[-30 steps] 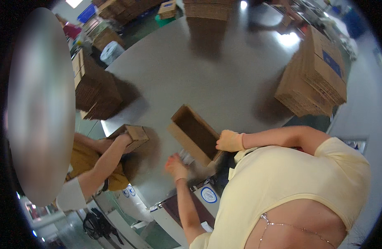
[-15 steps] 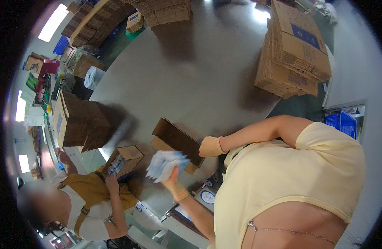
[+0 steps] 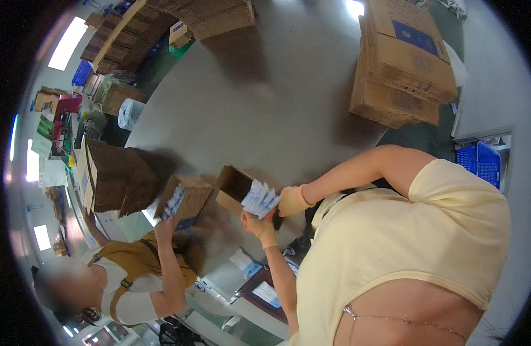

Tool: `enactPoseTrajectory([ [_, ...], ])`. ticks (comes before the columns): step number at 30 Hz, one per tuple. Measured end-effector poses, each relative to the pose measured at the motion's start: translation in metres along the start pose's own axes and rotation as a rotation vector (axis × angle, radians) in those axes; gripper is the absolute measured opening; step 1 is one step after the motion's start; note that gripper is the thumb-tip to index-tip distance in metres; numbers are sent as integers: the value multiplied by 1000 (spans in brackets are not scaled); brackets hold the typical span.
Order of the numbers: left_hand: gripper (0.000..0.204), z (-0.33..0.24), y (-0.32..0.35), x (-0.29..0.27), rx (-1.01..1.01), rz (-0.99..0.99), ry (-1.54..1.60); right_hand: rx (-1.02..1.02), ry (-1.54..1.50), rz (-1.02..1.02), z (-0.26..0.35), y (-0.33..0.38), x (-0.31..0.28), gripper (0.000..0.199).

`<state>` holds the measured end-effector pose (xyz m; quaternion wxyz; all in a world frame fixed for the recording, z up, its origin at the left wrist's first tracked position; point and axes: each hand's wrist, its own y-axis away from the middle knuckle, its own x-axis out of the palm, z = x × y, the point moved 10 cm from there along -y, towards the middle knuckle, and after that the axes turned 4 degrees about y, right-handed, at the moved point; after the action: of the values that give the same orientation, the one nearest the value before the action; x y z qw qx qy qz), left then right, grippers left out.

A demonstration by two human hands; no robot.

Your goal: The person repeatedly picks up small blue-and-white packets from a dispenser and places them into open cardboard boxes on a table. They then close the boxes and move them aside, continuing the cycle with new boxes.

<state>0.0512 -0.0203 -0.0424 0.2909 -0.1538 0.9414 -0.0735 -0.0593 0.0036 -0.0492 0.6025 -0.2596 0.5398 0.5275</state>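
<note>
At the far left, a stack of folded cartons point(image 3: 118, 180) stands upright on the worktop point(image 3: 294, 115). Beside it, a co-worker's hand point(image 3: 165, 227) is at a filled carton point(image 3: 191, 202), which has turned since 0.5 s ago: its packet-filled opening now faces more to the left.

Next to the right is the open carton point(image 3: 232, 185), its far end dark inside. Below it, a small clear packet point(image 3: 241, 259) lies near the worktop's edge, now in plain view.

The left hand point(image 3: 258, 227) has its fingers pressed around the bundle of blue-and-white packets point(image 3: 260, 199). Half a second earlier this bundle was fanned out in the air, left of the carton; now it is at the carton's mouth, toward the near end. For the work in hand, this brings bundle and carton together, though the packets appear not yet released.

The right hand point(image 3: 294, 202) remains at the carton's near right end, fingers curled; I cannot tell whether its grip pinches the wall or only steadies it.

Farther right stand flat cartons point(image 3: 404, 63) in a stack, then blue baskets point(image 3: 479, 164) beyond the worktop.
</note>
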Motion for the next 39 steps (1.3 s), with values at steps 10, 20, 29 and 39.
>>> enactPoseTrajectory([
  [10,71,-23,-2,3,112,482,-231,-11,140,120,15,2,-12,10],
  [20,38,-36,-14,87,91,781,-1140,67,136,29,10,16,2,9],
  [29,30,-81,22,-24,87,30,-115,53,119,11,15,9,-6,12],
  [39,34,47,384,-285,-1112,-181,-875,52,149,125,18,9,-8,17],
])
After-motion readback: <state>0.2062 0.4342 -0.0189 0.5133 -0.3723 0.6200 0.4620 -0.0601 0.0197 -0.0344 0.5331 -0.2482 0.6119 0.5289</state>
